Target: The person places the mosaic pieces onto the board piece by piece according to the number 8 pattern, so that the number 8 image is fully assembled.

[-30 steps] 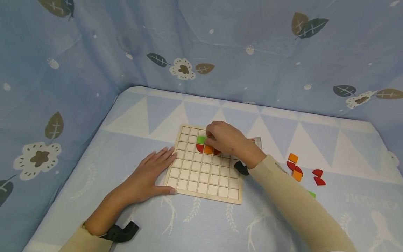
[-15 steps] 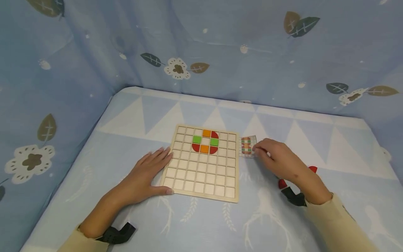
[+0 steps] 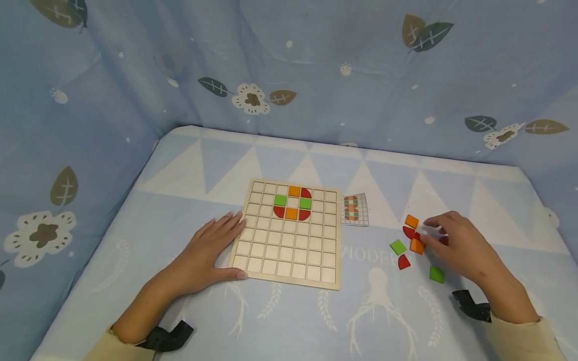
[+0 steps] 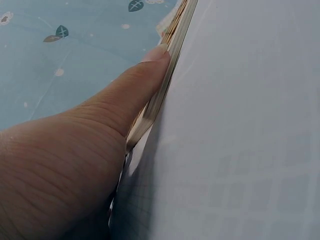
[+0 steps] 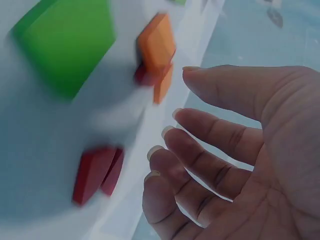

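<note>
My left hand (image 3: 205, 253) rests flat at the left edge of a wooden grid board (image 3: 289, 250), its thumb at the near corner. Near the board's far side, red quarter-round, orange and green square tiles form a ring around one bare cell. Over the loose tiles on the right hovers my right hand (image 3: 462, 245), fingers loosely bent and holding nothing. Closest to its fingertips are an orange tile (image 3: 417, 245) and a red quarter-round tile (image 3: 408, 232). In the right wrist view a green tile (image 5: 67, 45) and red pieces (image 5: 95, 175) lie below the spread thumb and fingers.
A small pattern card (image 3: 355, 209) lies against the board's right side. Other loose tiles include an orange one (image 3: 411, 221), a green one (image 3: 398, 246), a red one (image 3: 404, 261) and another green one (image 3: 436, 274). A patterned cloth wall (image 3: 289, 75) rises behind the table.
My right hand has moved right from the board, past the pattern card, to the loose tiles. The ring of tiles came into full view as it left. My left hand has stayed on the board's edge.
</note>
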A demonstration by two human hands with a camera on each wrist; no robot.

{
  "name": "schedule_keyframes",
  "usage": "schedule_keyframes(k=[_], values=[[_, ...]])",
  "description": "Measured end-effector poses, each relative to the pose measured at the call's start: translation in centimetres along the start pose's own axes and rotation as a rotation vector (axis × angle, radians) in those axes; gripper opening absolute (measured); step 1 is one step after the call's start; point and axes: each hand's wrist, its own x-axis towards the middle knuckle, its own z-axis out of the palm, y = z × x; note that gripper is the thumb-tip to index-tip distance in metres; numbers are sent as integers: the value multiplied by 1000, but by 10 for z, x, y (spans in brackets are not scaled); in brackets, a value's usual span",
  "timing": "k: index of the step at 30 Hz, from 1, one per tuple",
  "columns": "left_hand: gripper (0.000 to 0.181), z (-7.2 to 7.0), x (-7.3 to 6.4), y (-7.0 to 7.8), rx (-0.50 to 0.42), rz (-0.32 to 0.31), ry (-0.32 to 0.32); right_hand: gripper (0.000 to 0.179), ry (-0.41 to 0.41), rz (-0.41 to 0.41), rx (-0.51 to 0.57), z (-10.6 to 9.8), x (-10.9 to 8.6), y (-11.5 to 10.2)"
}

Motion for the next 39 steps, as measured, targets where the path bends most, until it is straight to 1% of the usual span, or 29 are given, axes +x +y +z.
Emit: schedule_keyframes(k=[3,9,15,17,22,26,34,39], values=[[112,0,-1,0,-2,-7,-4,45,-10,45,-23,-2,-4,9],[111,1,-1,0,-12,13,18,47,-11,85,-56,-2,-11,24],[112,1,-1,0,-11,-9,-1,45,-3,133,-58,1,-14,32],[111,1,-2,0,-12,-2,6,42,4,145,-50,2,-13,34],[111,2,-2,-2,-9,6,17,36,-15,186,-8,0,-10,38],[111,3,-1,-2,-6,-2,6,34,-32,219,12,-1,-9,42],[110,1,0,0,-12,-5,-4,38,-105,299,42,-4,-7,49],[110,1,1,0,0,3,2,41,-129,310,68,-7,-7,55]])
